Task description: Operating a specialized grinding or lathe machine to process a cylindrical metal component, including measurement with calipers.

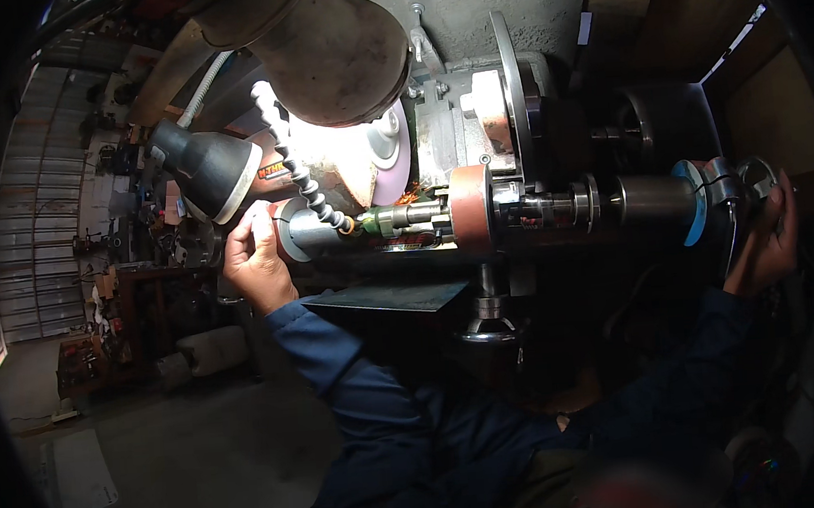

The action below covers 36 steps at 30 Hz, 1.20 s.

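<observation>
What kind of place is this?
Probably a machine shop or tool-grinding workshop. A pink grinding wheel sits above a horizontal spindle, lit by a black work lamp. The left hand and right hand grip the machine's ends.

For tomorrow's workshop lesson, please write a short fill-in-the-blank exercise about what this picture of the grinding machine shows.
1. The left hand grips the ____ end of the horizontal spindle.
2. The right hand rests on a round ____ at the machine's other end.
3. The lit grinding wheel above the spindle is ____ in colour.
4. Both sleeves are dark ____.

Missing words: left; handwheel; pink; blue
</observation>
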{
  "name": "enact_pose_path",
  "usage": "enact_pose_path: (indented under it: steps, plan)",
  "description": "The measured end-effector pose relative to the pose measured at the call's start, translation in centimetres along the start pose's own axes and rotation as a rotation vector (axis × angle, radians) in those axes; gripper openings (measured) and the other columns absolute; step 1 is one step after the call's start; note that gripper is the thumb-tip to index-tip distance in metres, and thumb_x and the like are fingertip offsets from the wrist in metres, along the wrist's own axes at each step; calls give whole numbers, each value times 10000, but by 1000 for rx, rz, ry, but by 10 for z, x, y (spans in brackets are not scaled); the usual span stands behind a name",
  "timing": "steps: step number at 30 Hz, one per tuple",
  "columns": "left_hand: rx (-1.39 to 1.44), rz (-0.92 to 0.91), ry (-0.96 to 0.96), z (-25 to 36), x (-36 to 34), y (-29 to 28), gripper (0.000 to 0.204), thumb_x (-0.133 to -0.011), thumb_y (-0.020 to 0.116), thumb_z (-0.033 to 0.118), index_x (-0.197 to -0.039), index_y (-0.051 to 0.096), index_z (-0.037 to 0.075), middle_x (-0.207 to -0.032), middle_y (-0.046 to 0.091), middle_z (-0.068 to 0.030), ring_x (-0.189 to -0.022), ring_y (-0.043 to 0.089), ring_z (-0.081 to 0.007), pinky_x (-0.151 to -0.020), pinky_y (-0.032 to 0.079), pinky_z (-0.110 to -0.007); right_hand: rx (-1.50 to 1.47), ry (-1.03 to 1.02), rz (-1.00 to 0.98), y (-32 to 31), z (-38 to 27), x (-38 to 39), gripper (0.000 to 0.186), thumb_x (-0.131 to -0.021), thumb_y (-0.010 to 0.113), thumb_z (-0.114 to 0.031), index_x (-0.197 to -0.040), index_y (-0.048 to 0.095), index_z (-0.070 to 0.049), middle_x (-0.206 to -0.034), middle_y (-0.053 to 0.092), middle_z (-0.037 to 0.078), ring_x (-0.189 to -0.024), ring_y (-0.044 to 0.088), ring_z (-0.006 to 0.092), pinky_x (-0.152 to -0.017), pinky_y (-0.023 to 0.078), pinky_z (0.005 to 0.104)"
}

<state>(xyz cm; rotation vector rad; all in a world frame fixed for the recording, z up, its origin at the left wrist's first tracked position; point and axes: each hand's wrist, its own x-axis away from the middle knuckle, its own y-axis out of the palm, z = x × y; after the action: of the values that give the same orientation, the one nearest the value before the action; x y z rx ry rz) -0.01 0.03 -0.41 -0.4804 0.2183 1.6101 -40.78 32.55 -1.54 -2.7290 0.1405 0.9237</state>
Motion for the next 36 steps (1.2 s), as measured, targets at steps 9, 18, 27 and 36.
enact_pose_path:
  steps: [9,18,27,36]
  plan:
    - [8,-6,-12,-5,1,5,178,-832,702,62,-968,669,-47,-944,691,-101,-834,640,-127,-788,516,-255,226,-64,-107,-10,-14,-13,239,-946,564,-183,-1082,672,-19,-1009,693,107,-925,648,160,-805,504,284]
    - [26,-2,-38,-6,0,9,182,-831,702,60,-974,668,-48,-947,690,-103,-841,640,-130,-789,516,-252,543,46,-294,-20,-2,-39,321,-924,567,-373,-1113,680,-139,-988,692,115,-903,667,173,-772,496,284]
    - [-4,3,-7,1,1,2,170,-834,697,56,-965,669,-47,-946,690,-100,-847,638,-129,-791,515,-254,669,3,-518,-7,-4,-57,332,-906,590,-359,-1102,674,-104,-986,688,125,-912,667,245,-792,494,311]
    - [28,1,-30,1,3,9,163,-836,694,56,-962,671,-46,-946,691,-100,-841,638,-128,-787,515,-255,215,-14,-165,-11,-10,-17,267,-940,576,-226,-1100,661,-29,-1016,690,114,-920,652,154,-771,516,276]
